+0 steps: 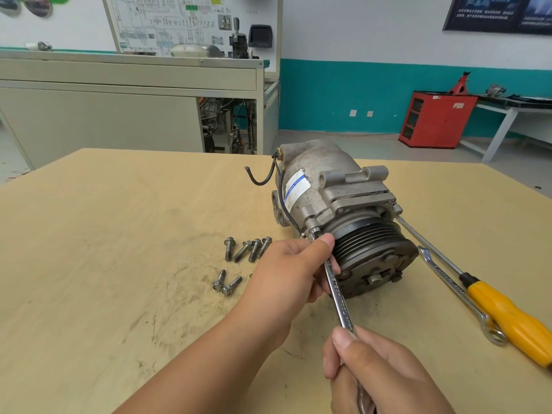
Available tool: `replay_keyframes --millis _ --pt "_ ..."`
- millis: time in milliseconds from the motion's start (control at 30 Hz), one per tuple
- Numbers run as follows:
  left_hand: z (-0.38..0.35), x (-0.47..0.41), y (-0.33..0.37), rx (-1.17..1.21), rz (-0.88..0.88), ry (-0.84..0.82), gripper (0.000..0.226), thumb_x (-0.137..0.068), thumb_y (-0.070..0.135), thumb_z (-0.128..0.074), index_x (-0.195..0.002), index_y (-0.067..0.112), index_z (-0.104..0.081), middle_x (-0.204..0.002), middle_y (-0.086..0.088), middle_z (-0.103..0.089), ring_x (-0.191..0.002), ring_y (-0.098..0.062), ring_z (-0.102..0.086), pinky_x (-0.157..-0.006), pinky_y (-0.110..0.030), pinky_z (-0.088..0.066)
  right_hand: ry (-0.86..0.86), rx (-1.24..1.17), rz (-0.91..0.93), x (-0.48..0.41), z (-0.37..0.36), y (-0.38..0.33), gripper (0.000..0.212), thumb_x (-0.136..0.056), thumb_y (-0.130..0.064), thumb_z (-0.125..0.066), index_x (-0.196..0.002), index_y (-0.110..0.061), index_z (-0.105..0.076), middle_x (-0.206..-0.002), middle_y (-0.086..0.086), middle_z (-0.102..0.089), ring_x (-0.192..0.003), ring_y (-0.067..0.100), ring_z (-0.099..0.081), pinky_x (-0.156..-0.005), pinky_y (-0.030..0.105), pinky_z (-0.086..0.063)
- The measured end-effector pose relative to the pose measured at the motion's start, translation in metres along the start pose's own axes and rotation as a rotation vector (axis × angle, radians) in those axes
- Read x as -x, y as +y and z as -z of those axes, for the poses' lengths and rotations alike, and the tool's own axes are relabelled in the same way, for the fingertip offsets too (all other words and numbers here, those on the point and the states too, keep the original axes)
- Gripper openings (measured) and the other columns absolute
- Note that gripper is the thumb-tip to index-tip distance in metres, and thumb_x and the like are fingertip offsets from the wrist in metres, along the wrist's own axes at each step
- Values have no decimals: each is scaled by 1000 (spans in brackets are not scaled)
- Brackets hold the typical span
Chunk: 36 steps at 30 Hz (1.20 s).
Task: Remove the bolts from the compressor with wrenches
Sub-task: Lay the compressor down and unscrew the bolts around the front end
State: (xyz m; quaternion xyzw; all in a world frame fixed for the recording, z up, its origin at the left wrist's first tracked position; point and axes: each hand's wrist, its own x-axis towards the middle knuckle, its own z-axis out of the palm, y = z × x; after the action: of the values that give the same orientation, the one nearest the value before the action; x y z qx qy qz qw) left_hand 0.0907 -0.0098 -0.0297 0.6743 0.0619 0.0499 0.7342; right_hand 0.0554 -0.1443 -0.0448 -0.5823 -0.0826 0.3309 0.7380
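Note:
A grey metal compressor with a black ribbed pulley lies on its side on the wooden table. A chrome wrench runs from the compressor's near flange down toward me, its head set at a bolt beside the pulley. My left hand pinches the wrench near its head, thumb on top. Around the lower end of the handle curl the fingers of my right hand. Several removed bolts lie on the table left of the compressor.
A second chrome wrench and a yellow-handled screwdriver lie to the right of the pulley. A loose black wire sticks out from the compressor's far end. Beyond the table stand a grey workbench and a red cabinet.

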Motion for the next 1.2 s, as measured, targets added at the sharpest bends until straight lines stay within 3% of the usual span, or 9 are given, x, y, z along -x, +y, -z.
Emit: replay_keyframes --millis 100,167,233,333,433,700,1000,1100,1200 --pt "1 0 1 59 25 -14 43 -93 29 -53 -54 13 -59 -43 4 -49 -37 -5 -39 -41 -12 -35 -112 -226 -49 -5 -5 -5 20 -48 -15 -78 -50 -3 -61 -39 14 -41 -29 17 -39 -33 18 -32" --pt "1 0 2 81 26 -24 42 -93 28 -52 -56 11 -59 -45 0 -52 -35 -7 -40 -40 -12 -35 -316 -458 -80 -11 -10 -10 26 -64 -6 -79 -81 6 -64 -51 18 -50 -40 25 -51 -42 25 -43" --pt "1 1 3 113 31 -41 41 -94 26 -51 -59 8 -58 -46 -6 -56 -31 -8 -40 -36 -10 -32 -136 -496 -30 -12 -12 -18 25 -93 -14 -55 -107 7 -54 -60 8 -44 -46 19 -45 -50 23 -39" --pt "2 1 3 130 38 -54 40 -95 26 -51 -61 7 -59 -47 -8 -58 -31 -8 -43 -36 -10 -34 -257 -662 -208 -19 -9 -10 30 -78 -35 -61 -71 -7 -68 -43 0 -29 -26 10 -27 -31 19 -27" --pt "3 0 2 120 44 -59 40 -93 29 -52 -59 10 -61 -48 -6 -60 -41 -11 -47 -42 -14 -40 -139 -547 -146 -11 -13 -15 46 -77 -45 -62 -49 -10 -54 -37 -2 -24 -21 4 -20 -31 8 -15" --pt "4 1 0 220 58 -97 39 -93 28 -51 -61 7 -60 -48 -9 -59 -33 -7 -45 -37 -12 -36 25 -362 -72 -8 -24 -17 28 -67 -29 -53 -47 -10 -49 -41 -1 -18 -28 1 -13 -36 5 -13" --pt "9 -1 -1 296 134 -191 34 -78 37 -54 -64 7 -62 -54 -13 -64 -35 -8 -49 -39 -14 -39 182 -38 -4 -11 -24 -11 37 -98 -13 -40 -62 -5 -45 -41 0 -23 -30 7 -16 -33 10 -17" --pt "9 1 1 152 135 -159 37 -73 46 -56 -61 12 -63 -57 -9 -67 -40 -8 -51 -44 -15 -41 228 106 8 -13 -23 -8 36 -98 -12 -38 -64 -6 -43 -39 0 -24 -30 8 -17 -33 12 -18" --pt "10 2 3 -277 -18 14 44 -75 53 -63 -50 16 -56 -49 -4 -65 -37 -6 -49 -43 -14 -38 270 264 37 -17 -22 -5 35 -98 -14 -37 -65 -8 -43 -36 -4 -27 -29 8 -20 -37 16 -19"
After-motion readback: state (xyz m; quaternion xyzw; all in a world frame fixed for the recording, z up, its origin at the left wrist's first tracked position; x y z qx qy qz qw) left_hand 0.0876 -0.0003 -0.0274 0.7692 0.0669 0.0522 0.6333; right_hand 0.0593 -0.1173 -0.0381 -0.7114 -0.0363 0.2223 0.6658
